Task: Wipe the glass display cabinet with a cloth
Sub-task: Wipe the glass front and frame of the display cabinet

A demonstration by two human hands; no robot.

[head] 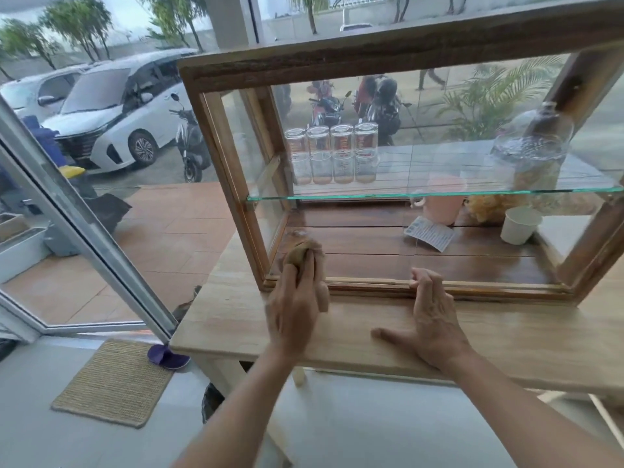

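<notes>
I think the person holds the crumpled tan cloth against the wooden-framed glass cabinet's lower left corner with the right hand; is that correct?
Not quite: the head view shows the left hand holding the crumpled tan cloth against the wooden-framed glass cabinet's lower left corner.

The person's left hand [297, 298] and right hand [432, 325] are bare, as are both forearms down to the view's lower edge, the left smeared by blur, the right showing knuckles and tendons.
</notes>
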